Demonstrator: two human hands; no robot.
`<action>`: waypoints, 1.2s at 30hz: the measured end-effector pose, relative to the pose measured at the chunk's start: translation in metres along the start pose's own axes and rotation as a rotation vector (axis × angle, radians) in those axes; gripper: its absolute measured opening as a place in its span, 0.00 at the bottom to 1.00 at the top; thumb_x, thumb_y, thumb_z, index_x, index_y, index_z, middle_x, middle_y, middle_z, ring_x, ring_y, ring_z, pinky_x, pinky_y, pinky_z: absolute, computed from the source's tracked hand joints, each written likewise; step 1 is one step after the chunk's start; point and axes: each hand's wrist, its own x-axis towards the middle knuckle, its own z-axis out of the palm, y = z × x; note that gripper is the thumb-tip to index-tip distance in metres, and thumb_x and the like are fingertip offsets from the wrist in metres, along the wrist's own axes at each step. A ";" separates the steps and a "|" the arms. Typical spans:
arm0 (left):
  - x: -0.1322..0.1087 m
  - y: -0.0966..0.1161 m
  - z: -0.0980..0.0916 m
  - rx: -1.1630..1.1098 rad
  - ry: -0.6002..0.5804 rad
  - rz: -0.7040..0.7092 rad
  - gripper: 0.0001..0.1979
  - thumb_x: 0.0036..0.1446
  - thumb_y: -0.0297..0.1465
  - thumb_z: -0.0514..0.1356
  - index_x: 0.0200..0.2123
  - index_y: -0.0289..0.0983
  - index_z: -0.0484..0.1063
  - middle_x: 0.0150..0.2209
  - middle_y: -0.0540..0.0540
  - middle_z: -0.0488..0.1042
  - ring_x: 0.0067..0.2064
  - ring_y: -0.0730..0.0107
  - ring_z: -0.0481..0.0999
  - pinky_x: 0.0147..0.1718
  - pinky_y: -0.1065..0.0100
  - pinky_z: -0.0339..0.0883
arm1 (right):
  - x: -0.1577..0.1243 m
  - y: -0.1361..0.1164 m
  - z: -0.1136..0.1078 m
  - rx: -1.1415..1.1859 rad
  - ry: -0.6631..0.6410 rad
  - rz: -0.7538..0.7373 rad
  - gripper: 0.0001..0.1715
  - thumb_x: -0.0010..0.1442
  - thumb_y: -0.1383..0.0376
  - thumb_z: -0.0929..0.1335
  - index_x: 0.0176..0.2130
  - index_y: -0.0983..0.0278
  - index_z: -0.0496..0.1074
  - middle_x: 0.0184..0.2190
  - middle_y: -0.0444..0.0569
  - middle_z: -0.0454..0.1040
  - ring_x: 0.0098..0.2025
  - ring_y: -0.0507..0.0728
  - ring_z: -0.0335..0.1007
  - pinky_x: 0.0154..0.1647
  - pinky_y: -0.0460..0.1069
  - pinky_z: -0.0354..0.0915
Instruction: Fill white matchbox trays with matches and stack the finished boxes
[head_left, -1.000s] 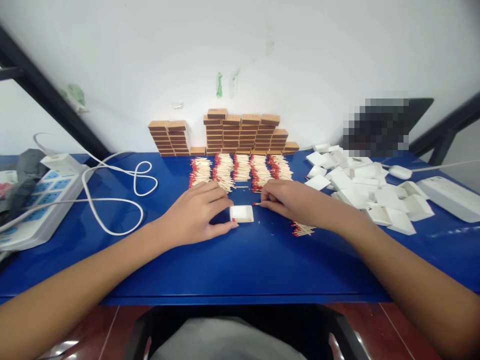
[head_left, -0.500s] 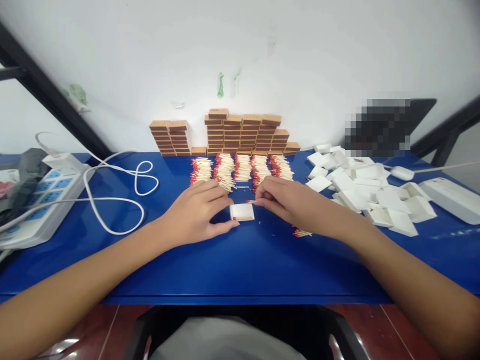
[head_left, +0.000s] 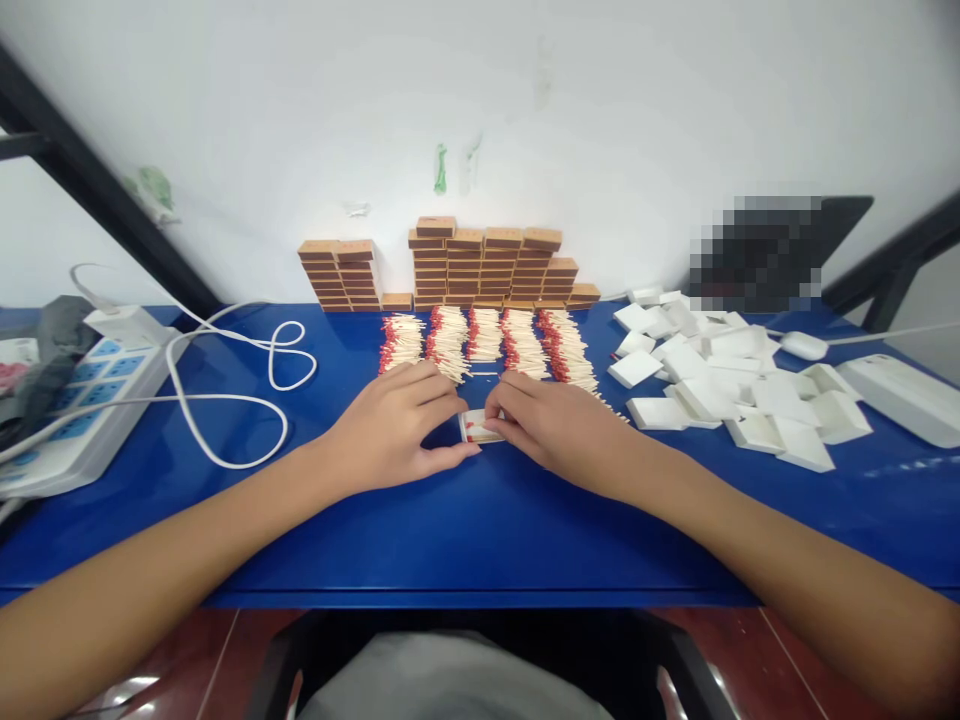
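Note:
A small white matchbox tray (head_left: 472, 418) lies on the blue table in front of me, with red-headed matches (head_left: 480, 434) inside. My left hand (head_left: 401, 425) steadies its left end, thumb on the near side and fingers on the far side. Over the tray's right part, my right hand (head_left: 551, 425) is closed in a pinch at the matches; its fingertips hide part of the tray and its right end. Beyond my hands lie several rows of loose matches (head_left: 485, 335), with red heads to the left.
Stacked brown matchboxes (head_left: 480, 265) stand along the wall. White empty trays (head_left: 720, 365) are heaped at right, beside a white power bank-like block (head_left: 904, 400). At left are a power strip (head_left: 90, 400) and a looped white cable (head_left: 225, 398). The table's near edge (head_left: 480, 598) is in front.
My right hand has moved left, bringing a match from beside the tray to over it. More red match heads show in the tray. My left hand has stayed in place.

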 end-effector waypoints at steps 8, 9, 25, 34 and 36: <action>0.000 -0.001 0.001 -0.012 -0.009 0.002 0.15 0.70 0.42 0.65 0.41 0.34 0.79 0.39 0.42 0.81 0.41 0.60 0.77 0.42 0.59 0.73 | -0.002 0.010 0.001 0.142 0.034 -0.055 0.06 0.74 0.67 0.67 0.42 0.63 0.74 0.42 0.49 0.78 0.40 0.57 0.75 0.39 0.51 0.64; 0.000 -0.001 0.000 -0.010 -0.011 0.000 0.15 0.71 0.42 0.64 0.41 0.35 0.79 0.39 0.43 0.81 0.41 0.60 0.77 0.42 0.59 0.73 | -0.002 0.010 0.002 0.165 0.046 -0.057 0.06 0.74 0.66 0.67 0.42 0.63 0.74 0.42 0.49 0.78 0.40 0.56 0.75 0.40 0.51 0.64; -0.001 -0.001 -0.001 -0.011 -0.024 -0.011 0.15 0.70 0.42 0.66 0.43 0.34 0.80 0.38 0.43 0.80 0.40 0.60 0.77 0.42 0.59 0.73 | -0.006 0.075 -0.031 0.011 0.075 0.152 0.08 0.68 0.62 0.69 0.38 0.61 0.78 0.36 0.50 0.79 0.36 0.58 0.73 0.37 0.52 0.61; 0.000 -0.001 -0.002 -0.006 -0.012 0.005 0.15 0.70 0.41 0.66 0.43 0.33 0.80 0.37 0.43 0.79 0.40 0.60 0.76 0.42 0.60 0.72 | 0.000 0.077 -0.014 -0.009 -0.037 0.160 0.09 0.69 0.64 0.66 0.36 0.62 0.74 0.35 0.51 0.78 0.35 0.58 0.71 0.36 0.51 0.60; 0.000 -0.001 -0.002 -0.008 -0.009 0.006 0.15 0.70 0.42 0.65 0.44 0.34 0.80 0.37 0.43 0.79 0.40 0.60 0.77 0.42 0.59 0.72 | -0.002 0.076 -0.014 -0.003 -0.032 0.134 0.10 0.70 0.63 0.66 0.36 0.62 0.73 0.35 0.51 0.78 0.35 0.58 0.70 0.36 0.51 0.60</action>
